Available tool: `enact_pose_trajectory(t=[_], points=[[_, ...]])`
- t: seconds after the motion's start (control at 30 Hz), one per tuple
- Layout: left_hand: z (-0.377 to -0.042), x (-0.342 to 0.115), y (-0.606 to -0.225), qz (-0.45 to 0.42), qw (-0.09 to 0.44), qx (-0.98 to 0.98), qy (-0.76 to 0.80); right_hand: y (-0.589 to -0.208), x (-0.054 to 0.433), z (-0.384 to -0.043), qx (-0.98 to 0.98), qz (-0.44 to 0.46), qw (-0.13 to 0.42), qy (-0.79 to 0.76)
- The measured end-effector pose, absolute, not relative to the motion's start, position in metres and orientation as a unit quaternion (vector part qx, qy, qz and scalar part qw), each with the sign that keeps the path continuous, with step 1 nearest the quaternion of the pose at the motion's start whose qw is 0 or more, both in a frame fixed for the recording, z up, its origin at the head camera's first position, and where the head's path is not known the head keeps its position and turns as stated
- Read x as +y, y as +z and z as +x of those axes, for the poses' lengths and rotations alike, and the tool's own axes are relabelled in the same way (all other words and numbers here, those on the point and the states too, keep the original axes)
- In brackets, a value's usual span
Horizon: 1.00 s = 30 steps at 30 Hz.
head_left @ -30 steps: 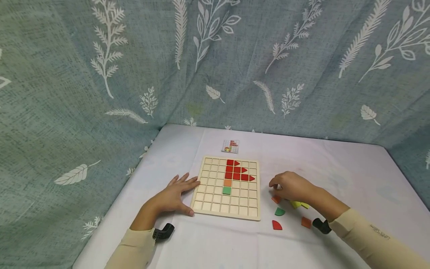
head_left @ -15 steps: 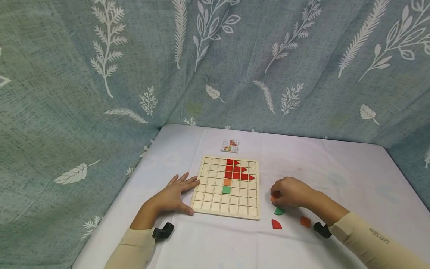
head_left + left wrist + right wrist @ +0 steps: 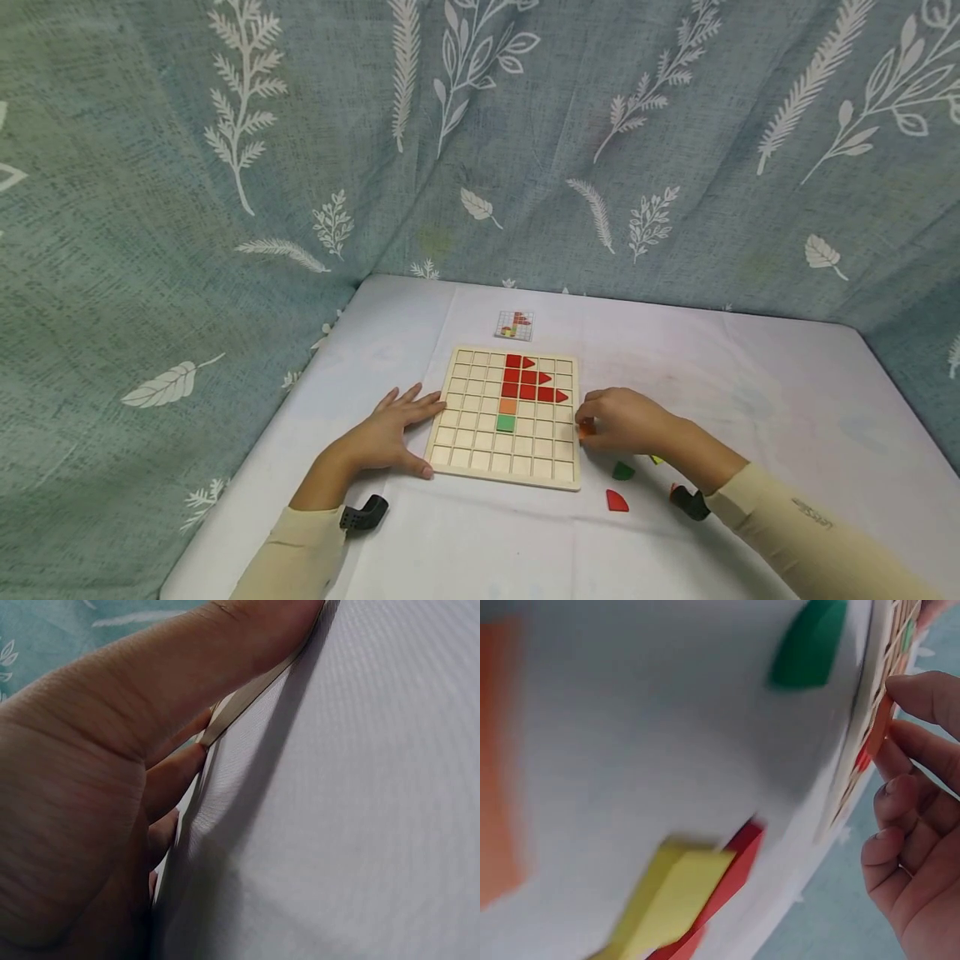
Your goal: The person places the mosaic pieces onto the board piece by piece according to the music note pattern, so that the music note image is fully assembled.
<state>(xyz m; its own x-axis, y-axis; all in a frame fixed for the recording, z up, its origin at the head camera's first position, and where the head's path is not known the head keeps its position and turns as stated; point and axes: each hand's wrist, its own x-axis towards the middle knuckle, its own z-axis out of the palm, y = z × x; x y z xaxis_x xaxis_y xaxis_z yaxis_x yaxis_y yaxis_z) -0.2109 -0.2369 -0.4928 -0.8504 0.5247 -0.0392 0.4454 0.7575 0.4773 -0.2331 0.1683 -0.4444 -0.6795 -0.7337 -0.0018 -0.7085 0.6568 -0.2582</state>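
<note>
- Your right hand (image 3: 626,421) pinches an orange tile (image 3: 587,428) between thumb and fingertips, the other fingers loosely curled; the tile is at the right edge of a wooden grid board, and whether it touches the board you cannot tell from here.
- Your left hand (image 3: 386,437) has its fingers straight and spread, fingertips touching the left edge of the board, thumb at its near corner.
- The wooden grid board (image 3: 462,439) lies flat, its recessed cells partly filled. Red squares (image 3: 527,392) and red triangles (image 3: 562,397) form three stepped rows at the far side, each ending in a triangle pointing right; nearer you, in the same column, sit an orange square (image 3: 508,407), then a green square (image 3: 506,423).
- Loose on the white cloth (image 3: 465,542), right of the board, lie a green quarter-circle (image 3: 622,472) and a red quarter-circle (image 3: 617,501); a yellow piece (image 3: 657,459) is mostly hidden by your arm.
- Beyond the board lies a pattern card (image 3: 514,326), printed with a coloured figure on a grid.
</note>
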Motion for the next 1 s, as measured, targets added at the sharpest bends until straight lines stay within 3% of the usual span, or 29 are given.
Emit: enact_pose_trajectory(t=[1.0], points=[[-0.211,-0.237,-0.493,0.250,0.090,0.934,0.237,-0.457,0.074,-0.224,0.871,-0.482,0.013,-0.093]])
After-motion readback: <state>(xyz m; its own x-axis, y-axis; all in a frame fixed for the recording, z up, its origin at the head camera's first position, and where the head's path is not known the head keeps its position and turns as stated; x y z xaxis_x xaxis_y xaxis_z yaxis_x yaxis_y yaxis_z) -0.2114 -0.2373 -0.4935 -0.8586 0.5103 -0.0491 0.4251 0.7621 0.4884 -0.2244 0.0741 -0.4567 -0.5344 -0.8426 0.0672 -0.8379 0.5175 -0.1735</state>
